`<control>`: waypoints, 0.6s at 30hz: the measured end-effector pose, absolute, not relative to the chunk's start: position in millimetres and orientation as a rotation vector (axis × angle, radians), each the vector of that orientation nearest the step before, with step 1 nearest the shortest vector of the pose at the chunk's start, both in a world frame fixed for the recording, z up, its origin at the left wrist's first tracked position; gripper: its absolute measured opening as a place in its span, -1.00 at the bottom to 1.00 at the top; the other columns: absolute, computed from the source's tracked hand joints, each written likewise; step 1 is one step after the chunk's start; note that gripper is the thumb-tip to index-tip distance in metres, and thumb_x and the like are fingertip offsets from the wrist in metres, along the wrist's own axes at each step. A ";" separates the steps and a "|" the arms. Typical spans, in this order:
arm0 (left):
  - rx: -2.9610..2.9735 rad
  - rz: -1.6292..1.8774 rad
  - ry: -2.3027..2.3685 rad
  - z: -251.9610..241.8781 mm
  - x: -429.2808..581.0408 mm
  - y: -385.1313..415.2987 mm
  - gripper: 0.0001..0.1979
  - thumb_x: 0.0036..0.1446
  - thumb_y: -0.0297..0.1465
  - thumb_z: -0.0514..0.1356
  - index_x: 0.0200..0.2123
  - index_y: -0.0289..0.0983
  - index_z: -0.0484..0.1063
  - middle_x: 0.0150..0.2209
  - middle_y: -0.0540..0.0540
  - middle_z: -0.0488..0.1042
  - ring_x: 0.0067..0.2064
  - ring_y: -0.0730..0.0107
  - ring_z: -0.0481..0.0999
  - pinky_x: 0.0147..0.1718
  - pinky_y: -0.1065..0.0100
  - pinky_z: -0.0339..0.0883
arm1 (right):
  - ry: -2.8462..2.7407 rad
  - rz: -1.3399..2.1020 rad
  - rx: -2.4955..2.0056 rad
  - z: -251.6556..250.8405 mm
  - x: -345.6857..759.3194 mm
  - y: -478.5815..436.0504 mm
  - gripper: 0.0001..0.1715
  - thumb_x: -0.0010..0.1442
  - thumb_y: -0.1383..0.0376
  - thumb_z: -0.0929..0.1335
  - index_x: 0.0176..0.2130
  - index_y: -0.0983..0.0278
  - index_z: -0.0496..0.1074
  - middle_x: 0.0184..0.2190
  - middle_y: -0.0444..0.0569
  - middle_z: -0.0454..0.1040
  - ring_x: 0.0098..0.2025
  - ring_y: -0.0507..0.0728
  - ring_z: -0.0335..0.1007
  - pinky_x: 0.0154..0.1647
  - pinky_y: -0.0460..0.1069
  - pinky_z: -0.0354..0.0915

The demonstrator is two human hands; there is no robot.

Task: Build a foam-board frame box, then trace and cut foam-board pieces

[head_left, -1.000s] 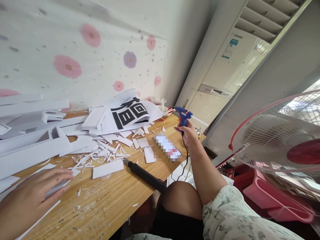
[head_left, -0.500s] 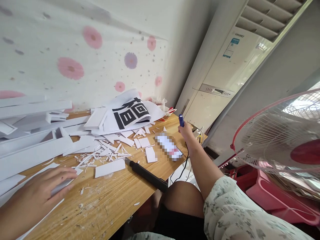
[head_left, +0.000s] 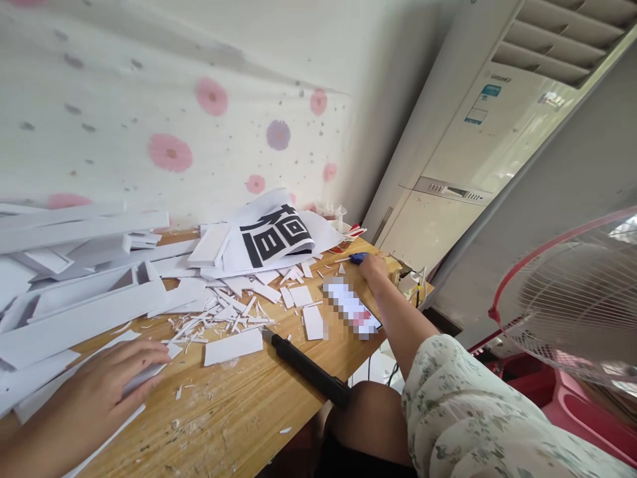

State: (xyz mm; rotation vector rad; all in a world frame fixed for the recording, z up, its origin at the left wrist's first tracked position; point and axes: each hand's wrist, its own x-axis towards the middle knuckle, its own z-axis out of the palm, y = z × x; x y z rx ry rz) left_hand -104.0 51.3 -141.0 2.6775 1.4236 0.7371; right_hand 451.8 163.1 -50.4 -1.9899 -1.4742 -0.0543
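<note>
My right hand (head_left: 372, 267) reaches to the far right corner of the wooden table (head_left: 239, 411) and is closed on a blue glue gun (head_left: 357, 257) that lies low on the tabletop. My left hand (head_left: 99, 392) rests at the near left on a white foam-board strip (head_left: 144, 376), fingers curled over it. A black utility knife (head_left: 308, 368) lies near the table's front edge, between my two hands. A blurred flat rectangle (head_left: 352, 309) lies just beside my right forearm.
White foam-board strips and offcuts (head_left: 79, 292) cover the left and middle of the table. A sheet printed with a black character (head_left: 276, 238) lies at the back. A standing air conditioner (head_left: 462, 146) and a fan with a pink rim (head_left: 577, 299) stand to the right.
My right hand has lowered the glue gun from mid-air down onto the table's far corner. The view has shifted slightly. My left hand has stayed on the strip.
</note>
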 end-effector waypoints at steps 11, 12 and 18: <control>2.578 0.668 1.419 -105.8 -87.0 39.3 -0.77 0.20 -0.17 0.11 -0.20 -0.08 0.51 -0.12 0.02 0.58 -0.06 0.23 0.54 -0.07 0.21 0.40 | -1.587 -0.040 -2.194 -30.6 368.9 206.0 -0.61 0.30 0.17 0.34 0.06 0.30 0.37 0.02 0.05 0.42 -0.05 0.16 0.43 -0.06 0.15 0.42; 2.576 0.715 1.420 -105.6 -85.5 37.4 -0.78 0.21 -0.20 0.10 -0.21 -0.08 0.50 -0.13 0.01 0.58 -0.07 0.23 0.54 -0.07 0.22 0.40 | -1.619 -0.072 -2.178 -29.4 358.9 206.3 -0.61 0.31 0.17 0.33 0.07 0.30 0.36 0.03 0.05 0.41 -0.04 0.17 0.43 -0.05 0.16 0.41; 2.571 0.821 1.385 -95.1 -73.5 28.5 -0.84 0.16 -0.32 0.13 -0.25 -0.14 0.50 -0.17 -0.05 0.57 -0.12 0.23 0.54 -0.12 0.22 0.39 | -1.917 -0.216 -2.062 -19.7 305.6 200.6 -0.43 0.23 0.30 0.36 0.21 0.11 0.30 0.20 0.04 0.27 0.17 0.26 0.24 0.12 0.13 0.26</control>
